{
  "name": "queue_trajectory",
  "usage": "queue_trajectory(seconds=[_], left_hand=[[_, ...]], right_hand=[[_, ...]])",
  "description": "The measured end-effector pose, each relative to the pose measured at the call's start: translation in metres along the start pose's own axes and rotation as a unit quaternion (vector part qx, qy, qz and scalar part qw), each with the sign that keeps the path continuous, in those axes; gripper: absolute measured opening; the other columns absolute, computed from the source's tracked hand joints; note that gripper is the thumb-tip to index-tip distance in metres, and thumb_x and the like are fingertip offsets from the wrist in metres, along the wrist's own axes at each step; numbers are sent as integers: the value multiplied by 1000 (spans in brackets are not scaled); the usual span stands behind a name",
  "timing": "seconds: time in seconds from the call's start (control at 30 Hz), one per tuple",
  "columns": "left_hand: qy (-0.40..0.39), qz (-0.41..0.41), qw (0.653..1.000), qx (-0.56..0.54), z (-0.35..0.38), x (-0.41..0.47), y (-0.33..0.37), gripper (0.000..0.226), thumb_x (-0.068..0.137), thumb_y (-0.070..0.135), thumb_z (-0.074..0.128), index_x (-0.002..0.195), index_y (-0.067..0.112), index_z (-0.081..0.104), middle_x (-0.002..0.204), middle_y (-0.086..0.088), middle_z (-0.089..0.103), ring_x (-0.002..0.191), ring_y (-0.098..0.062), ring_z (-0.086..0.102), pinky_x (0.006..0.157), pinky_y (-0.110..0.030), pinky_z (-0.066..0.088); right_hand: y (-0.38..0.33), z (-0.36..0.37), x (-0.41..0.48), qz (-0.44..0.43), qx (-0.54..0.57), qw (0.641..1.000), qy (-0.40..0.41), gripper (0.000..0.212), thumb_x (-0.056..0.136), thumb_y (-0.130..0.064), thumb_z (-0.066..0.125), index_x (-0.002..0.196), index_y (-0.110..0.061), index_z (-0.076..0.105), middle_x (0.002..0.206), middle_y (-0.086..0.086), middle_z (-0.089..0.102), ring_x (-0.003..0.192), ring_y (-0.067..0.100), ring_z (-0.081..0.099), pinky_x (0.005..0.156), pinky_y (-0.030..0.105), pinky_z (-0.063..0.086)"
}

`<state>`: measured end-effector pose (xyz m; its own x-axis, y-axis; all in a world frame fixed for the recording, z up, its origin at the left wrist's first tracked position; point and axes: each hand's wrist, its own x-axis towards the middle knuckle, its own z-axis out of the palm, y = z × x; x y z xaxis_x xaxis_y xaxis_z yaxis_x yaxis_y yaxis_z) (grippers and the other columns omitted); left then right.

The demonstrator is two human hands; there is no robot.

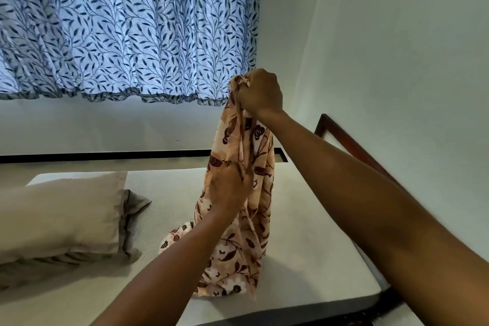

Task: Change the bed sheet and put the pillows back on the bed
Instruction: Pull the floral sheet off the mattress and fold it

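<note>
A peach bed sheet with a brown floral print [254,233] hangs bunched above the bare white mattress [304,246], its lower end piled on the mattress. My right hand [260,92] grips the sheet's top end, raised in front of the curtain. Lower down, my left hand [230,188] holds the hanging cloth about halfway; this hand is blurred. A beige pillow [60,217] lies on the left of the mattress, on top of a second, striped pillow [53,259].
A blue leaf-print curtain [127,26] covers the window on the far wall. The dark wooden bed frame [352,140] runs along the right wall. A black bed rail [105,155] lines the far side.
</note>
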<state>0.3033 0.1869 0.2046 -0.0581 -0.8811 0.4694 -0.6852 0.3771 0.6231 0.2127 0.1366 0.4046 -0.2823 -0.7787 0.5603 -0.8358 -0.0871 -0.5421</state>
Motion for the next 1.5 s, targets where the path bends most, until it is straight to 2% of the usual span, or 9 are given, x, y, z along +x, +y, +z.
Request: queue_trajectory(seconds=[0.17,0.37,0.8,0.97,1.07,1.2,1.33,1.4,1.5], left_hand=[[17,54,997,-55,-11,-15,-27,13,101,22,58,109,14,64,90,-2,64,72,-14,59,66,-28,57],[51,50,987,-146,-49,-31,-52,16,89,18,77,103,10,78,85,3,70,72,-4,64,65,-21,57],[-48,-182,934,-305,-128,-11,-67,13,82,12,81,94,12,76,75,-7,75,77,-28,74,77,-50,62],[-34,-214,914,-345,-142,0,-58,6,86,12,77,83,8,76,79,-11,73,74,-24,69,63,-34,57],[-34,-195,917,-347,-148,16,-42,8,87,11,77,81,7,77,75,-14,73,66,-21,68,63,-34,57],[-34,-160,939,-301,-149,40,-22,10,86,12,78,80,5,76,73,-15,73,59,-17,68,61,-36,58],[-73,-129,948,-281,-146,50,-13,9,85,13,79,82,5,77,72,-15,74,60,-18,69,60,-35,57],[-102,-100,949,-281,-144,52,-9,9,85,11,79,86,3,77,74,-17,73,63,-22,70,61,-38,58],[-128,-44,956,-261,-139,49,-2,8,84,11,79,88,5,78,74,-13,74,66,-28,72,60,-40,59]], right_hand=[[12,-14,7,6,-5,1000,0,27,87,-26,59,62,-15,57,64,-3,58,60,18,58,57,26,38],[25,-21,10,7,-22,999,23,29,90,-23,60,63,-20,48,76,7,62,74,26,62,64,26,35],[19,-11,21,-5,-15,1000,21,27,90,-26,62,72,-6,67,69,8,64,63,26,61,59,29,45],[43,-3,17,27,-19,999,2,27,92,-30,61,75,-9,63,74,4,62,73,28,63,64,28,40],[59,-1,18,83,-13,994,-69,19,87,-29,66,96,-12,68,97,8,69,93,30,66,72,30,46],[53,-2,0,0,137,978,-158,53,80,-12,69,132,-20,62,134,9,63,87,21,64,81,29,51],[21,0,-42,-166,151,876,-426,65,91,-16,70,150,-28,45,156,-1,42,125,21,55,98,24,45],[17,11,-57,-207,58,840,-497,56,89,-21,71,142,-23,52,142,4,56,121,20,56,96,31,46],[28,20,-64,-192,34,862,-468,4,92,-15,68,95,-17,68,92,7,69,83,18,61,75,34,46]])
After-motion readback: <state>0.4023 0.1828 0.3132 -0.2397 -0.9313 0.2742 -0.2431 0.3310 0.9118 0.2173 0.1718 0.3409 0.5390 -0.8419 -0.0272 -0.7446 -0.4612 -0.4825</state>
